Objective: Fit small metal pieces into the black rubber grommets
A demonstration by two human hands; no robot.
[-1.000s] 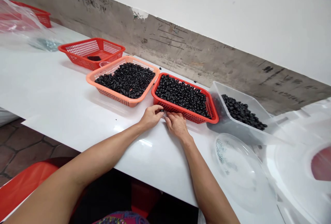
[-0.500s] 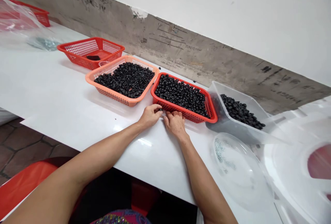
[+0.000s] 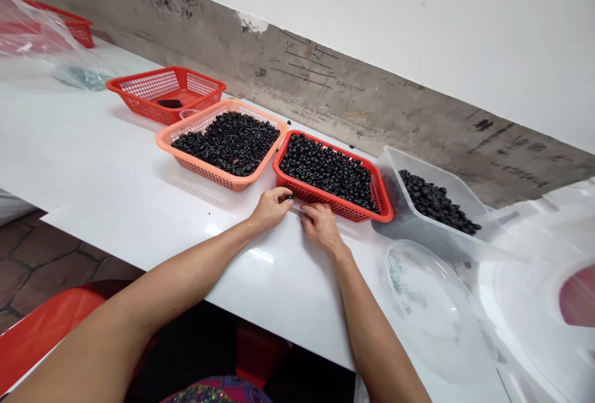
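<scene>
White table (image 3: 116,161) along a stained concrete wall (image 3: 353,90). Left hand (image 3: 272,209) curled, thumb and fingertips pinching a small black rubber ring (image 3: 289,197) at the front corner of a red plastic basket (image 3: 325,146). Right hand (image 3: 321,226) bent over that basket's front rim; whether it holds anything, cannot tell. Basket heaped with black rings (image 3: 328,170). Salmon-pink basket (image 3: 204,170) just left, clear plastic tub (image 3: 446,189) just right, both holding similar rings.
</scene>
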